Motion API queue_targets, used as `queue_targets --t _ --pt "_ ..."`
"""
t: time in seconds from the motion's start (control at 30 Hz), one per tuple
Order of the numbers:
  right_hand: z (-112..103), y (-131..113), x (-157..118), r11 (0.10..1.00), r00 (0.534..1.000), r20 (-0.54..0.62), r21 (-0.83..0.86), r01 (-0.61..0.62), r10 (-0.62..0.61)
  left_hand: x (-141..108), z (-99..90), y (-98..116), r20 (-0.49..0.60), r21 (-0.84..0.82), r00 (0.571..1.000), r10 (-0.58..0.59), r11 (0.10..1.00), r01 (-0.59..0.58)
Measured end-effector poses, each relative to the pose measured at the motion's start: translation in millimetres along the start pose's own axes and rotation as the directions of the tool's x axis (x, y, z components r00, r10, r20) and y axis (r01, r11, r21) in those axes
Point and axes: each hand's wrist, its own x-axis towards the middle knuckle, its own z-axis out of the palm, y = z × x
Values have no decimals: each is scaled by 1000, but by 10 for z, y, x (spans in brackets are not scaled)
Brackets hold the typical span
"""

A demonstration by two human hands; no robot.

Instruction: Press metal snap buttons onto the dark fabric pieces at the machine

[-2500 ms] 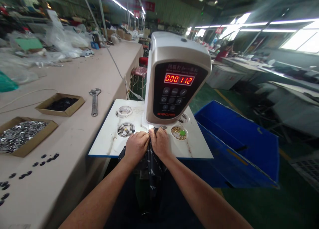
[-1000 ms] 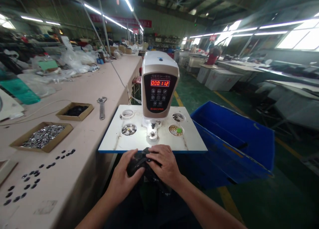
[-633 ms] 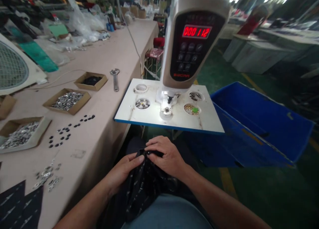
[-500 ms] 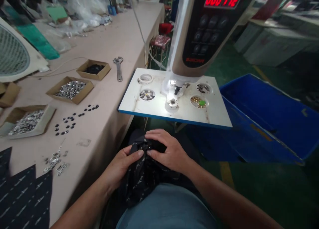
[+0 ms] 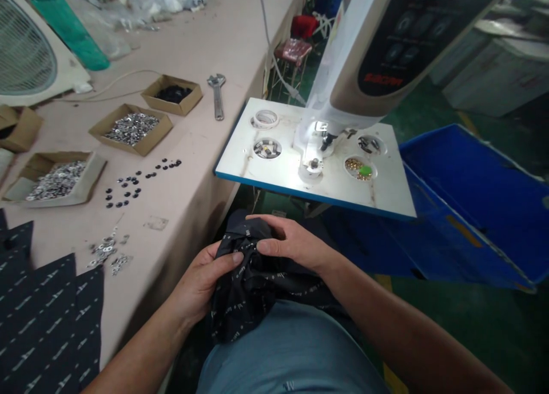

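A dark fabric piece (image 5: 240, 302) with small white print lies bunched over my lap. My left hand (image 5: 203, 277) grips its left side, thumb on top and fingers underneath, out of sight. My right hand (image 5: 291, 242) pinches the upper part, its thumb pressed on the cloth near the middle. Both hands are below the front edge of a white machine plate (image 5: 274, 179), whose round cups hold small metal parts. Above the plate stands the machine head (image 5: 364, 91), with a lit work point (image 5: 314, 164).
On the table (image 5: 189, 148) at left are cardboard boxes of metal parts (image 5: 131, 130), an adjustable wrench (image 5: 218, 96), loose dark snaps (image 5: 124, 191), and printed dark fabric (image 5: 38, 314). A blue bin (image 5: 480, 199) stands at right, a fan (image 5: 26, 51) at upper left.
The view has shifted, so the machine and table sit higher and the machine further right. The cloth is folded differently between my hands, showing more fabric on the right; both hands still grip it.
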Motion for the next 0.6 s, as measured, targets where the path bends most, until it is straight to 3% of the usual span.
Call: queue_targets --t 0.13,0.33,0.5,0.6 --pt "10 -12 -15 995 993 74 28 -99 97 -19 23 14 16 21 1000 -8 1000 7" --pt "46 -28 -74 997 997 -14 5 -71 71 -17 27 30 27 141 1000 15 990 -19" --pt "54 -129 -110 978 995 -97 -209 -21 0 -41 33 95 -7 325 994 113 940 -104" --pt "40 -204 -113 953 996 -76 -301 11 -36 -43 45 149 2 326 992 124 938 -118"
